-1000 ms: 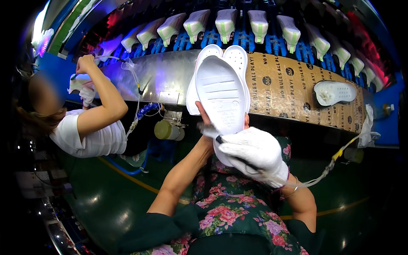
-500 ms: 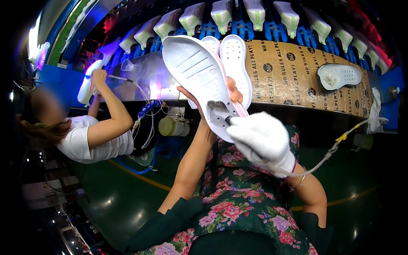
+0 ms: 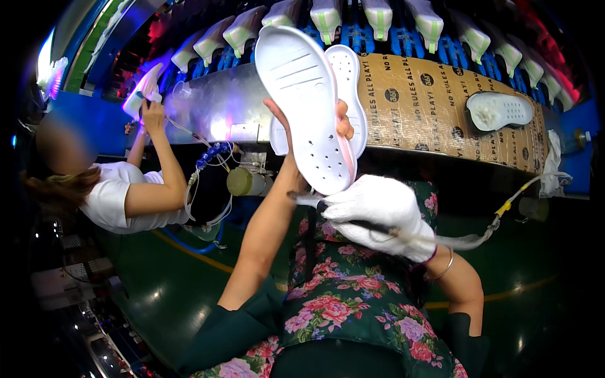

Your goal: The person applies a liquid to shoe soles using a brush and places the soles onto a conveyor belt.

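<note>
My bare left hand grips a white shoe sole from behind, its thumb on one edge and its fingers curled round the other. The sole is tilted up, showing grooves and small holes towards its lower end. My right hand, in a white glove, is closed on a dark-handled brush, whose bristles are blurred just below the sole's lower end. A pale tube runs off to the right from the brush. Behind the held sole are other white soles, partly covered by it.
Printed brown cardboard covers the bench. On it, at right, lies a white sole with white fluffy material in it. Shoe uppers with green stripes stand in a row on blue holders behind. At left, a co-worker handles a shoe.
The brush has come off the sole and moved down and left below it. A dark wet patch near the sole's holes no longer shows. The sole has shifted slightly up and turned more upright.
</note>
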Action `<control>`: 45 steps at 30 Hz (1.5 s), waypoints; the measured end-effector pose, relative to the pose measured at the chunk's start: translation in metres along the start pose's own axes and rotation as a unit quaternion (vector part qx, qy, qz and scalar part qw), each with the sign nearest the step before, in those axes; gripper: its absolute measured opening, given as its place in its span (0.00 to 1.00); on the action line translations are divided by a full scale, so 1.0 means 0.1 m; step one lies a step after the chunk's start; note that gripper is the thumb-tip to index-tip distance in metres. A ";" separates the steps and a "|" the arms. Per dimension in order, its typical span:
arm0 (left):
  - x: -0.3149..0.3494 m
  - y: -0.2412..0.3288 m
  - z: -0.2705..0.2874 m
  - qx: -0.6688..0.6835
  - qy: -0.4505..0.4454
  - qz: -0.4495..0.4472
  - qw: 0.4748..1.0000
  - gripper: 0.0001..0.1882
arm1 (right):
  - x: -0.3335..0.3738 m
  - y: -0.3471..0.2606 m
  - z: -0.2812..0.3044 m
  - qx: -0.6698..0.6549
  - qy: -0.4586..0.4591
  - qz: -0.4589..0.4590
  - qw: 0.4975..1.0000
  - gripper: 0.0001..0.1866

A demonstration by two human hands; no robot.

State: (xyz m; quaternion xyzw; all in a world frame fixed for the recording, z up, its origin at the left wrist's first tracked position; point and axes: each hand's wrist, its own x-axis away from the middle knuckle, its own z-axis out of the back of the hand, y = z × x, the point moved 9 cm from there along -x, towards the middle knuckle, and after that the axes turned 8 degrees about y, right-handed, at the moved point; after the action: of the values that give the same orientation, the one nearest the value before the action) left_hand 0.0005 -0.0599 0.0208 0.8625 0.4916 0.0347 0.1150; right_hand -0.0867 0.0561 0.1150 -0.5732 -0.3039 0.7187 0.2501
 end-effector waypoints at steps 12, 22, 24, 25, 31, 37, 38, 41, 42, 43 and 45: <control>-0.11 -0.30 -0.14 -0.085 -0.058 0.177 0.979 0.61 | 0.12 -0.07 -0.10 0.028 -0.077 -0.003 0.997 0.15; -0.04 -0.50 0.18 -0.281 0.015 0.360 0.889 0.54 | 0.18 -0.06 -0.13 0.106 -0.122 0.053 0.985 0.15; 0.00 -0.56 0.22 -0.263 0.016 0.395 0.880 0.52 | 0.11 -0.03 -0.01 0.035 -0.106 0.017 0.994 0.15; -0.01 -0.57 0.22 -0.267 0.008 0.404 0.875 0.51 | 0.08 0.00 0.04 0.000 -0.097 -0.003 0.995 0.15; -0.06 -0.62 0.23 -0.349 0.059 0.426 0.833 0.51 | 0.09 -0.02 0.02 0.124 -0.119 0.031 0.985 0.13; -0.63 -0.62 0.50 -0.359 0.077 0.247 0.897 0.49 | 0.24 0.48 0.55 0.057 -0.003 -0.244 0.968 0.11; -0.84 -0.62 0.52 -0.348 0.067 0.156 0.922 0.48 | 0.29 0.53 0.71 0.016 0.059 -0.288 0.956 0.10; -1.01 -0.70 0.38 -0.130 0.000 0.113 0.985 0.39 | 0.74 0.84 1.28 -0.122 0.313 -0.384 0.860 0.12; -1.02 -0.63 0.32 -0.113 0.021 0.060 0.992 0.35 | 0.79 0.90 1.36 -0.137 0.347 -0.383 0.845 0.13; -1.02 -0.53 0.35 -0.124 0.039 -0.004 0.992 0.32 | 0.83 0.98 1.39 -0.154 0.377 -0.384 0.829 0.13; -0.95 -0.40 0.55 -0.075 0.144 -0.070 0.984 0.25 | 0.88 1.09 1.37 -0.183 0.398 -0.395 0.807 0.13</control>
State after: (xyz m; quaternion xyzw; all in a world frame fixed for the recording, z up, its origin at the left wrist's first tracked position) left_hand -0.0725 -0.1300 -0.0366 0.8010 0.5580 0.1874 0.1091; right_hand -0.2411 0.0226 -0.0015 -0.6746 -0.5041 0.1978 0.5017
